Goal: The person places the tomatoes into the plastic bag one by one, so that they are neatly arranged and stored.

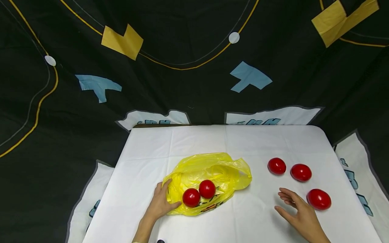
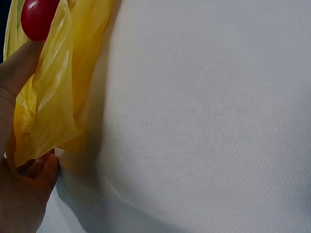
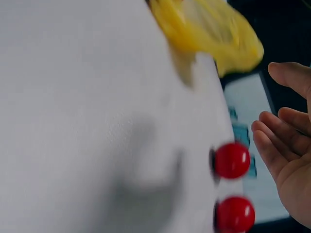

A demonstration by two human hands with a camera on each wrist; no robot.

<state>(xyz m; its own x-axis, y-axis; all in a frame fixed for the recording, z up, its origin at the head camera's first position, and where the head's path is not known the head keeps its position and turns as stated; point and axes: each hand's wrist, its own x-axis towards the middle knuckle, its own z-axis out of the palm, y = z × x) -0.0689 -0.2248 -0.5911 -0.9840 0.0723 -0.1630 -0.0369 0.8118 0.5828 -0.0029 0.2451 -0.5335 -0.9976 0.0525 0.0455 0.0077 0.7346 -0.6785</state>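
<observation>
Head view: a white cloth-covered counter [image 1: 146,145] spans the lower frame. At lower centre lies a crumpled, translucent yellow plastic bag [image 1: 194,168], its left edge gripped by the left hand [image 1: 158,202]. Well apart, at lower right, the right hand [image 1: 301,216] hovers, thumb and fingers parted. Three glossy red balls [image 1: 301,172] sit at right; two similar red balls [image 1: 207,189] lie within the bag's outline, inside or on top, I cannot tell.

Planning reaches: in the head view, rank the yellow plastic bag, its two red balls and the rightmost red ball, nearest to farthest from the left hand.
1. Yellow plastic bag: touching the left hand.
2. Bag's left red ball: rightward.
3. Bag's right red ball: further right.
4. Rightmost red ball: far right.
</observation>
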